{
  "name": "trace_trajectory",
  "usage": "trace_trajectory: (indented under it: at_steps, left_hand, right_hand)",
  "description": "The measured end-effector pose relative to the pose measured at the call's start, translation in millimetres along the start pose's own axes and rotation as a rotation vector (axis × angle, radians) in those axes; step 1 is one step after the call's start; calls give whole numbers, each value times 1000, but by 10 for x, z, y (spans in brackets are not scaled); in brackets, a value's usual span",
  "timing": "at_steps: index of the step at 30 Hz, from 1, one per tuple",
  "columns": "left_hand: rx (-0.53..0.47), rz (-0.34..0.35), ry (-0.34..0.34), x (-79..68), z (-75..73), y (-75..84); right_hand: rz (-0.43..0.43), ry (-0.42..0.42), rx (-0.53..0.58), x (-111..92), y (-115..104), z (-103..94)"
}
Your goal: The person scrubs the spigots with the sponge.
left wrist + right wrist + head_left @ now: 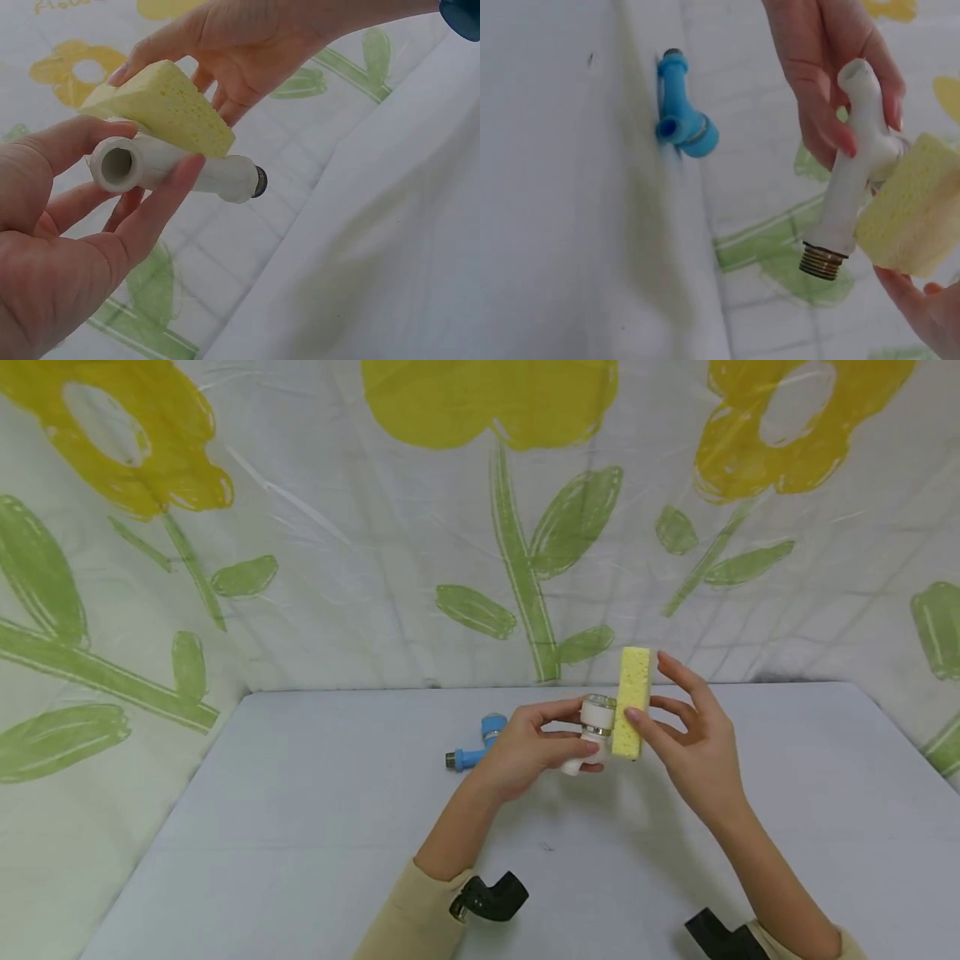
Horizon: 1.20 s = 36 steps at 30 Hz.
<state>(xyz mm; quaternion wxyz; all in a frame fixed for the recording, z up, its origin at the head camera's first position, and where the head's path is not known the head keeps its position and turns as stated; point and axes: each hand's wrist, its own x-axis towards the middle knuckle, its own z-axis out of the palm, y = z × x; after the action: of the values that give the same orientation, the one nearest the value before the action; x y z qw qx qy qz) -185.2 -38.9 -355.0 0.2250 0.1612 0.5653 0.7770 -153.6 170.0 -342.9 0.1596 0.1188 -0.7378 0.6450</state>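
My left hand point(517, 752) holds a white plastic tap point(597, 717) above the table, fingers and thumb round its body. In the left wrist view the tap's round open spout point(118, 166) faces the camera. A threaded metal inlet point(823, 262) shows at its other end in the right wrist view. My right hand point(705, 752) pinches a yellow sponge point(632, 702) between thumb and fingers. The block stands upright in the head view, its flat face against the tap's knob side. Part of that knob is hidden behind the sponge in both wrist views.
A blue tap point(468, 758) with a threaded metal end lies on the white table point(300, 793), left of and behind my left hand. A flower-printed sheet point(337, 568) hangs along the table's far edge. Black wrist mounts point(498, 897) sit at both sleeves.
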Motion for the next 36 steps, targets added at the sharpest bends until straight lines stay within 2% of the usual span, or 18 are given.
trace_trajectory:
  at_steps: [6,14,20,26,29,36]
  left_hand:
    - [30,11,36,-3,35,5]
    - [12,21,96,-6,47,9]
    - [5,9,105,-12,48,8]
    - [75,-8,123,12,45,-6]
    - [61,4,111,27,30,-22]
    - [-10,29,76,53,-10,-51]
  right_hand:
    - [-10,-4,66,-8,-10,-11]
    - [-21,11,118,-30,-33,18]
    - [-28,37,160,-20,-4,3]
    - [-22,-13,54,0,-63,-68]
    - [-21,-55,36,9,-95,-111]
    - [19,-116,287,10,-121,-137]
